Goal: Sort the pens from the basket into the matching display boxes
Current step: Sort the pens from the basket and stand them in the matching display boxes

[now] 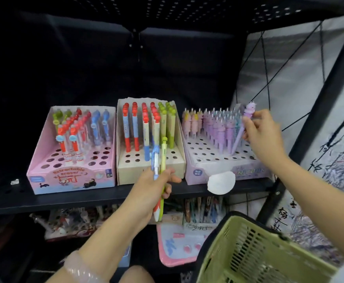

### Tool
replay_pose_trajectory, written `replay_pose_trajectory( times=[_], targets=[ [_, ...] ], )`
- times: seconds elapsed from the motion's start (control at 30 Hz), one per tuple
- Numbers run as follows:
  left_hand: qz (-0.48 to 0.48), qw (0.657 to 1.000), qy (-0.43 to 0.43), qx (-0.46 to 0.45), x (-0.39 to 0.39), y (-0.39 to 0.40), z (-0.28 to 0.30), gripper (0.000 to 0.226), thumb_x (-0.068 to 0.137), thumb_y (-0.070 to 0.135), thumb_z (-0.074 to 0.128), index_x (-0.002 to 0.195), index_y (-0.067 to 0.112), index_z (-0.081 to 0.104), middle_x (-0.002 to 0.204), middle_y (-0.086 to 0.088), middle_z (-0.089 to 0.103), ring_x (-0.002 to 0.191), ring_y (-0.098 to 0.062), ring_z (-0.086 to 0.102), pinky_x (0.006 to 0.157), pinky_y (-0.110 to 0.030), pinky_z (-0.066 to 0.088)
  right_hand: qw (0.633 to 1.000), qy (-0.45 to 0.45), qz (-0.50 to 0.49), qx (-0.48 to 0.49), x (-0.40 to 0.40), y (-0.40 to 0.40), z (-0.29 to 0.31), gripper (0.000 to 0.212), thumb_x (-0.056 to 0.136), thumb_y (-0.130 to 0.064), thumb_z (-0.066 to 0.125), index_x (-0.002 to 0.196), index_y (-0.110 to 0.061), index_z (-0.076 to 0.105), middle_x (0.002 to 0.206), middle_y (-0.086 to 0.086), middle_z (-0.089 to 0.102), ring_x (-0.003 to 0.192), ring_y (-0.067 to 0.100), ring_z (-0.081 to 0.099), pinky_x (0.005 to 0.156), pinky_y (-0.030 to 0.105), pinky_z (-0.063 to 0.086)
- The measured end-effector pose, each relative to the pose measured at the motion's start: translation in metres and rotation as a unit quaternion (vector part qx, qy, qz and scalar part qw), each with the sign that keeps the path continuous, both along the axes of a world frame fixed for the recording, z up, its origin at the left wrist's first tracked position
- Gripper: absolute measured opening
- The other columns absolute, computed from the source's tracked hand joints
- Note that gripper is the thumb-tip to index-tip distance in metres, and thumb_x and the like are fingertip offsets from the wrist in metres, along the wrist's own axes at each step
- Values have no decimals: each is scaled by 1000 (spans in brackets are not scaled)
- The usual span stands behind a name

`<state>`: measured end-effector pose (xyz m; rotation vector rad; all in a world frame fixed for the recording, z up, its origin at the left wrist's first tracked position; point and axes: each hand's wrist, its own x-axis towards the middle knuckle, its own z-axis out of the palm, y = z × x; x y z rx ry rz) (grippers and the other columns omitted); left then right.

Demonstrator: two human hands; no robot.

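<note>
While my right hand (264, 133) is pinching a purple pen (241, 129) into the lilac box (226, 170) at right, my left hand (156, 186) is gripping two pens (158, 160), tips hidden; the basket (254, 254) is getting cropped at lower right.

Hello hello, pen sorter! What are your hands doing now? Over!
Right hand slotting purple animal-topped pen into lilac display box. Left hand gripping green pen and blue-white pen. Nothing blocking.
</note>
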<state>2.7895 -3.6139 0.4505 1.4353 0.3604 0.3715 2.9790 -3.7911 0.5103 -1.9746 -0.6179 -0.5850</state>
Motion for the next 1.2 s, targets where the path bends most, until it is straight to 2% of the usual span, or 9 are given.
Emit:
replay_pose_trajectory(
  times=[0.1,0.23,0.37,0.57,0.67,0.8,0.9,1.03,1.2],
  targets=[
    [-1,1000,0,-4,1,-3,0,15,98,14,43,100,12,58,77,-1,67,48,-4,45,47,-16,39,999,14,20,26,1,-2,-1,11,96,-25,48,96,-15,44,74,2,63,56,3,58,58,31,53],
    [-10,1000,-17,-14,-1,-5,2,17,98,22,44,104,17,59,75,-1,68,48,-8,51,48,-19,45,997,16,65,29,0,1,-1,8,96,-21,49,96,-15,44,71,-3,61,50,-4,57,49,12,46],
    [-21,999,-26,-6,-3,-7,3,19,98,28,42,105,21,58,64,1,67,43,-9,45,42,-20,39,995,21,84,39,0,5,-1,6,95,-19,50,93,-17,45,68,0,62,48,-2,57,47,9,44],
    [-13,999,-26,-28,-6,-2,2,15,99,23,40,107,15,50,64,-2,67,41,-7,42,41,-18,34,980,109,66,-153,-5,11,-17,14,93,-23,55,97,-11,49,65,5,65,49,1,61,49,17,52],
    [-11,999,-39,-26,-9,1,2,12,99,20,38,108,17,46,67,-5,68,40,-7,42,40,-17,35,974,66,5,-216,-10,10,-9,19,88,-28,61,93,-13,50,75,0,65,71,16,62,62,26,48],
    [-20,998,-59,-16,-12,2,3,10,99,17,41,100,8,47,68,-2,68,42,-8,44,43,-17,38,994,-47,-37,-90,-35,21,4,31,86,-28,64,110,-13,52,88,-7,52,79,11,50,71,23,38],
    [-22,997,-74,-24,-15,3,4,10,97,14,43,96,5,47,67,-1,68,41,-8,45,43,-17,39,990,-8,100,-97,-70,46,11,10,89,-28,59,98,-23,56,82,-16,55,72,-6,52,64,7,39],
    [-33,995,-90,-26,-20,6,4,12,97,13,43,99,7,52,65,-1,68,44,-8,49,44,-18,41,934,178,288,-114,-106,79,5,8,90,-30,56,92,-24,61,80,-9,67,63,-5,58,58,14,48],
    [-23,995,-86,-51,-31,20,7,14,96,19,45,101,10,53,68,-3,70,50,-12,58,47,-20,49,932,202,298,-29,-112,105,6,15,95,-20,51,80,-16,55,64,-5,61,57,5,57,55,18,48]
  ],
)
